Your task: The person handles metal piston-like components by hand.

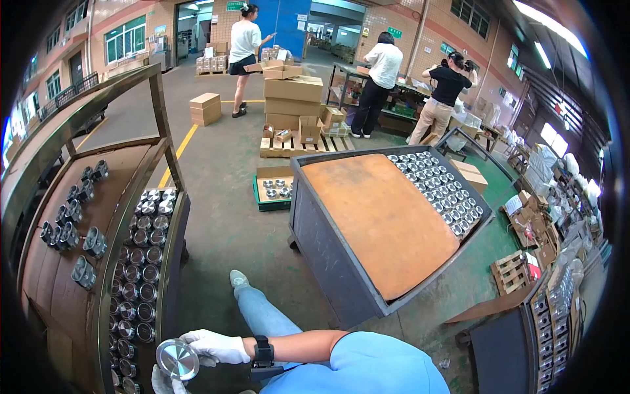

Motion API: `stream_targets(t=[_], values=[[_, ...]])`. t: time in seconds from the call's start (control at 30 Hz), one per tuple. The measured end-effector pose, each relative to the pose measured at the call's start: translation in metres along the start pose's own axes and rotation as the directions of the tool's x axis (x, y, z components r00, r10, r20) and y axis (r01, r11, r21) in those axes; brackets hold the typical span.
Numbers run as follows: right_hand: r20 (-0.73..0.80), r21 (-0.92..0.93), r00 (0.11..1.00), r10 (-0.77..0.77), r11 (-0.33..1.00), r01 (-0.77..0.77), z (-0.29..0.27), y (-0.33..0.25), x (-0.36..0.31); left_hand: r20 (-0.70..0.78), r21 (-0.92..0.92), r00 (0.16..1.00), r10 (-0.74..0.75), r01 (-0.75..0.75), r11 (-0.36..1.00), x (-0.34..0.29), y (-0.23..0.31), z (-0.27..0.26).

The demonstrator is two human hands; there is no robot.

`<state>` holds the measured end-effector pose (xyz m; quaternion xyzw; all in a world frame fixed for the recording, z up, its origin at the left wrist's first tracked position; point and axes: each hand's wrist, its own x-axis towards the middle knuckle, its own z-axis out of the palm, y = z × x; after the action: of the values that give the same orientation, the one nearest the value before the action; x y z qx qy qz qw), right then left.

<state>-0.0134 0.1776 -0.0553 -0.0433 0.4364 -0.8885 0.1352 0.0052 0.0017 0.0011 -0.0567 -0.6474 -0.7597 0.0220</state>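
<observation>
Low at the left, a round, shiny metal piston [177, 360] is held with its flat, bright face turned up. My right hand [211, 347], in a white glove, closes its fingers on the upper right edge. Below, my left hand [168, 382], also gloved in white, grips the lower left edge and is partly hidden by the piston. Beside my hands, many similar pistons [146, 293] stand in rows in a metal cart [172, 262]. Several more pistons [69, 220] sit on the cart's brown, cardboard-covered upper shelf [79, 276].
A dark wheeled bin [341, 276] holds rows of pistons under an orange-brown sheet [380, 220]. A green tray [272, 202] with a few pistons lies on the floor. Beyond are stacked cartons [293, 92] on a pallet [302, 148] and three people. Another piston cart [505, 341] stands right.
</observation>
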Motion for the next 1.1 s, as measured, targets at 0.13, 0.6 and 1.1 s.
stream_targets(t=[0.13, 0.6, 1.1], values=[[0.032, 0.003, 0.999, 0.001, 1.000, -0.001, 0.003, 0.001, -0.001, -0.047, 0.004, 0.999, -0.003, 0.003, 1.000, -0.007, 0.006, 0.001], [0.135, -0.301, 0.981, -0.141, 0.937, 0.176, 0.018, 0.011, 0.006, -0.107, 0.048, 0.994, 0.037, -0.032, 0.998, -0.009, -0.006, -0.021], [0.065, 0.211, 0.947, 0.314, 0.923, -0.321, 0.022, 0.008, 0.019, -0.108, -0.052, 0.990, -0.091, 0.086, 0.995, -0.019, -0.016, -0.035]])
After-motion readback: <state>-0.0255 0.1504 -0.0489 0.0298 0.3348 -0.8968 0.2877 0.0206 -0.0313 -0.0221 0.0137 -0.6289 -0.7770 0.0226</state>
